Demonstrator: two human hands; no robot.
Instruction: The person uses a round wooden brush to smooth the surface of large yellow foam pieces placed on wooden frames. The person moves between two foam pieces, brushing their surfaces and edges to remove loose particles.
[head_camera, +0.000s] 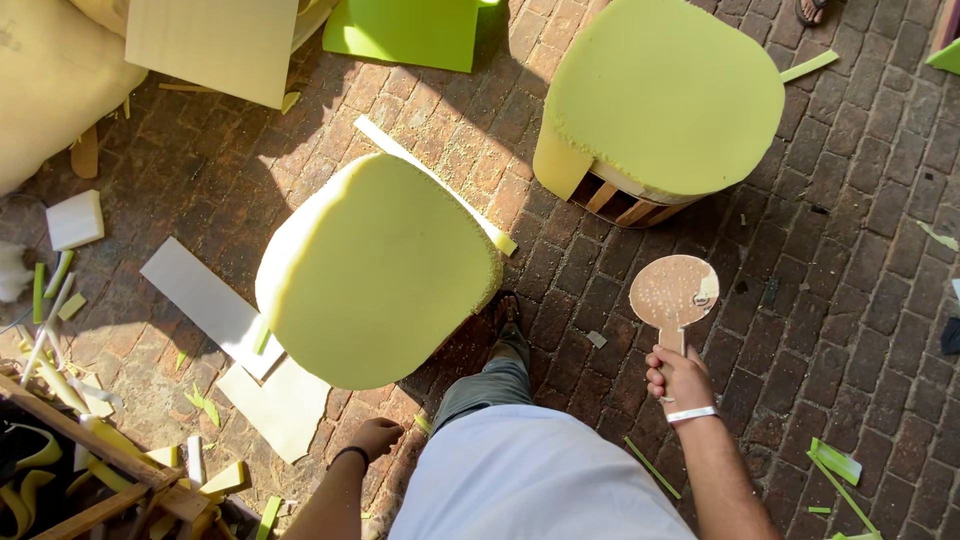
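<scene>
- Paddle (673, 292), round and wooden, upright in the right hand (680, 380), fingers wrapped tight round its short handle, out over the brick floor (860, 250).
- White band on that wrist.
- Left hand (375, 437) low by the thigh, curled into a loose fist, holding nothing visible, dark band at the wrist.
- Just above the left hand, a yellow-green foam seat cushion (375, 270), near the person's shoe (508, 322).
- Beyond the paddle, a second foam cushion (665, 95) sitting on a wooden frame (625, 207).
- Long foam strip (430, 180) lying behind the near cushion.
- Flat pale offcuts (205, 300) and scraps scattered at left, a wooden rack (90, 470) in the corner.
</scene>
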